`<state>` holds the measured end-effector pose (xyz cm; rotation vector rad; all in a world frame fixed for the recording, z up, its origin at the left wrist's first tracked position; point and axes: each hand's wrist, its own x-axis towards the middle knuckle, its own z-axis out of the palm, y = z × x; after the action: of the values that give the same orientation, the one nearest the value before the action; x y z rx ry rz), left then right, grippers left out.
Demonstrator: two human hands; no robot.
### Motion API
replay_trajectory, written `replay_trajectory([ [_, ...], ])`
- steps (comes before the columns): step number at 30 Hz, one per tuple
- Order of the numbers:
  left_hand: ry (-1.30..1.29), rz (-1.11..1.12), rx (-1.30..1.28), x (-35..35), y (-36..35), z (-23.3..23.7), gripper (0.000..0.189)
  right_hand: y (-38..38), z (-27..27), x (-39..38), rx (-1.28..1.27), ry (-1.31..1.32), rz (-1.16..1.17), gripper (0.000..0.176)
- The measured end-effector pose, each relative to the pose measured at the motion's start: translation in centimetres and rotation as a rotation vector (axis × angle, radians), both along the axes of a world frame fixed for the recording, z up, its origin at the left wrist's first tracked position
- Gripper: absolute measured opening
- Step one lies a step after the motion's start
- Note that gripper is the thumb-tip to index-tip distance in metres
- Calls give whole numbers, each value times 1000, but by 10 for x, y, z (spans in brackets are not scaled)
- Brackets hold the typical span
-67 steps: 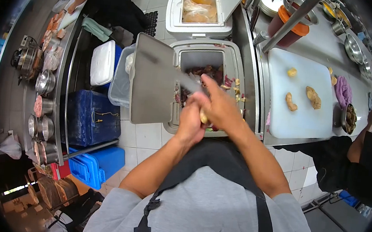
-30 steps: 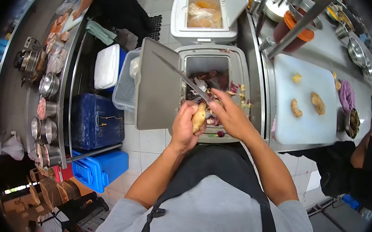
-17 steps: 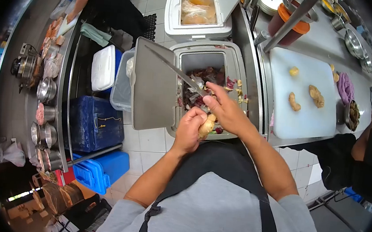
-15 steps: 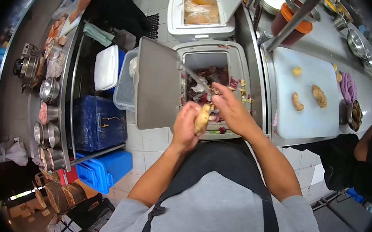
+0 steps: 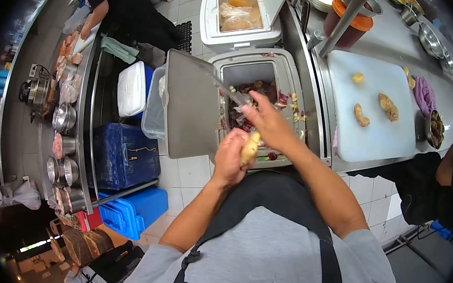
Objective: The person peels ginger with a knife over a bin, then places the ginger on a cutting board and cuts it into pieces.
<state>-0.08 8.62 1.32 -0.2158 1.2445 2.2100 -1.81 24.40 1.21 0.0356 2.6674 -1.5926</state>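
My left hand (image 5: 230,157) is wrapped round a piece of ginger (image 5: 250,150), which is partly peeled and pale. My right hand (image 5: 267,124) grips a knife (image 5: 218,83) whose blurred blade points up and left, away from the ginger. Both hands are over an open grey bin (image 5: 291,74) that holds dark and reddish peelings. On the white cutting board (image 5: 367,137) to the right lie a knobbly ginger root (image 5: 388,107), a smaller ginger piece (image 5: 361,115) and a round yellowish piece (image 5: 357,77).
The bin's raised lid (image 5: 186,105) stands to its left. Beyond is a white container (image 5: 212,27) with bagged contents. A metal bowl (image 5: 435,130) and purple cloth (image 5: 424,96) lie right of the board. People in black are at the upper left and right edge.
The knife in my right hand has swung up and left, away from the ginger. My left hand still holds the ginger. The person at the upper left shows more of their upper body.
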Motion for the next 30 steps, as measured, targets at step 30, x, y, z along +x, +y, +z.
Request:
replay_trajectory([
  [30,-407,268,256,-31,24,14,28,-1,40,66,292,127,107,74],
])
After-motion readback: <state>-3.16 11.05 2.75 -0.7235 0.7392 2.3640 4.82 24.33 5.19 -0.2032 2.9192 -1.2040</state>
